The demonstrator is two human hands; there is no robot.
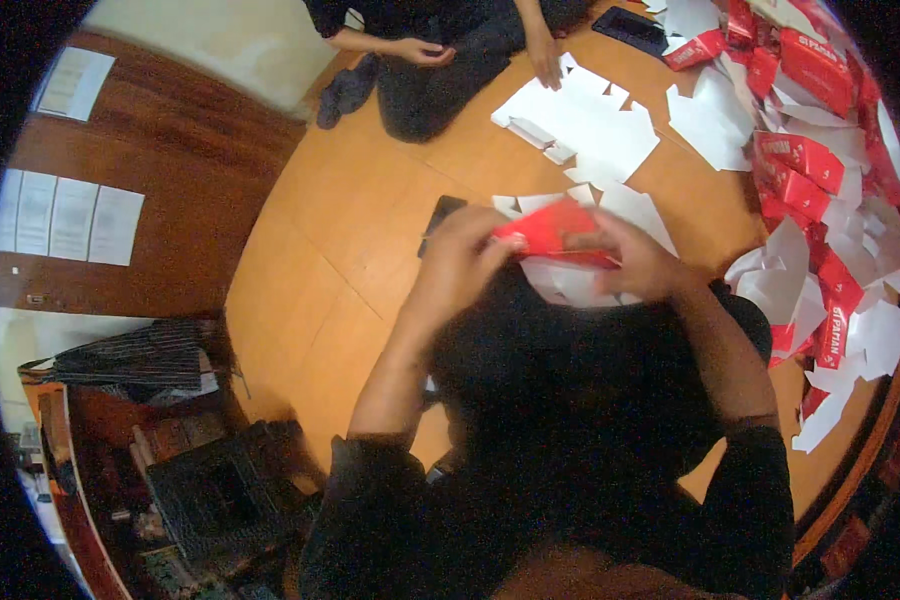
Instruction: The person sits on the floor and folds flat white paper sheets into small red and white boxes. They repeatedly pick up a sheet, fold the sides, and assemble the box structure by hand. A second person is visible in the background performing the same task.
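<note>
In front of my lap I hold a red cardboard box [551, 226], partly folded and blurred, between both hands. My left hand [469, 240] grips its left end, the thumb on the near side. At the other end, the fingers of my right hand [634, 251] are closed on the red card. Below the box lie white die-cut cardboard blanks [641, 210], partly covered by my hands. A dark flat object [441, 217], perhaps a phone, is half hidden behind my left hand.
Across from me, another person's hand [546, 64] touches a flat white blank [585, 120] on the orange-brown floor [322, 247]. Red and white boxes [802, 180] pile up along the right. A black tablet-like object [630, 31] lies at the top. A cluttered wooden shelf [82, 480] stands lower left.
</note>
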